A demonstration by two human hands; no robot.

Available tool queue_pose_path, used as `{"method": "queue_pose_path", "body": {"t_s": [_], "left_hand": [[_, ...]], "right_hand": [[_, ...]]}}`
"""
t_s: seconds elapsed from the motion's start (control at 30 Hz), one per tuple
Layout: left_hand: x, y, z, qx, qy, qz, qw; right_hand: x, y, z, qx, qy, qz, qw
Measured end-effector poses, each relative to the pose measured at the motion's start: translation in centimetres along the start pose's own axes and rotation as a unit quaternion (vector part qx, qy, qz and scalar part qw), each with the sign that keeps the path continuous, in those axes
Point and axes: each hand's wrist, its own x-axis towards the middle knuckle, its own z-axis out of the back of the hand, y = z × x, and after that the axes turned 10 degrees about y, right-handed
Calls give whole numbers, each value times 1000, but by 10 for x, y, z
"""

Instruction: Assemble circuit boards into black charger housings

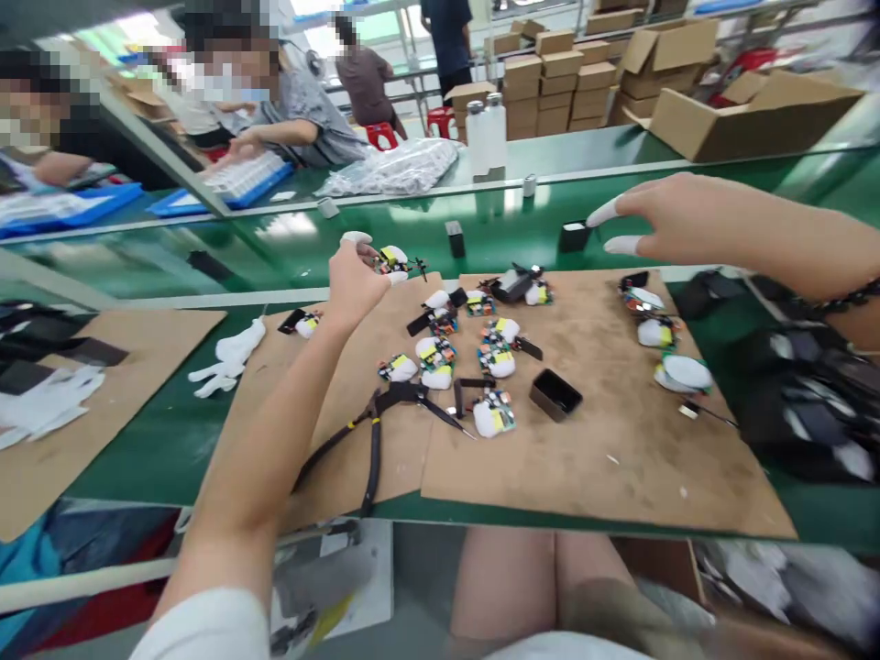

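My left hand [358, 282], with white finger covers, pinches a small circuit board [393, 258] with yellow and white parts, above the cardboard's far edge. My right hand [653, 218] is stretched out at the far right, its thumb and finger apart. One covered fingertip is right beside a small black box [573, 238] on the green belt; whether it touches cannot be made out. Several similar circuit boards [495, 414] lie on the cardboard [550, 477]. Among them are an open black case [555, 394] and black-handled pliers [375, 431].
A white glove [230, 357] lies to the left. A pile of black parts [790, 394] stands at the right. On the belt is another black block [455, 238]. Beyond it are white bottles [477, 137], a plastic bag [395, 168], an open carton [749, 119] and co-workers.
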Motion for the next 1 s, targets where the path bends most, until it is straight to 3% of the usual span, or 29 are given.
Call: {"method": "queue_pose_path", "body": {"t_s": [0.03, 0.07, 0.13, 0.2, 0.27, 0.37, 0.47, 0.53, 0.63, 0.77, 0.9, 1.0], "left_hand": [[-28, -21, -3, -7, 11, -18, 1000], [-60, -42, -8, -12, 23, -47, 999], [-131, -85, -21, -13, 63, -96, 993], [-202, -121, -45, -17, 99, -129, 986], [-257, -147, -80, -27, 124, -154, 980], [-302, -166, -138, 10, 148, -115, 982], [-317, -170, -164, 42, 193, -70, 978], [-323, -165, -157, 45, 181, -91, 978], [-323, -147, -131, 60, 97, -116, 987], [-295, -123, -118, 77, 61, -73, 992], [-259, -113, -135, 13, 92, -28, 995], [-247, -111, -143, -33, 124, -12, 992]], "right_hand": [[-28, 18, 8, -62, 61, 29, 996], [-59, 37, 15, -105, 76, 28, 991], [-124, 74, 24, -95, 52, 12, 994], [-188, 104, 25, 25, 41, 5, 999], [-243, 119, 13, 160, 43, -46, 985], [-292, 115, -25, 269, 29, -172, 947], [-308, 100, -65, 230, -14, -274, 934], [-307, 94, -81, 161, -9, -307, 938], [-294, 102, -91, 43, 39, -309, 949], [-261, 122, -91, -44, 99, -341, 934], [-232, 125, -91, -40, 115, -342, 932], [-218, 123, -94, -34, 132, -327, 935]]}}
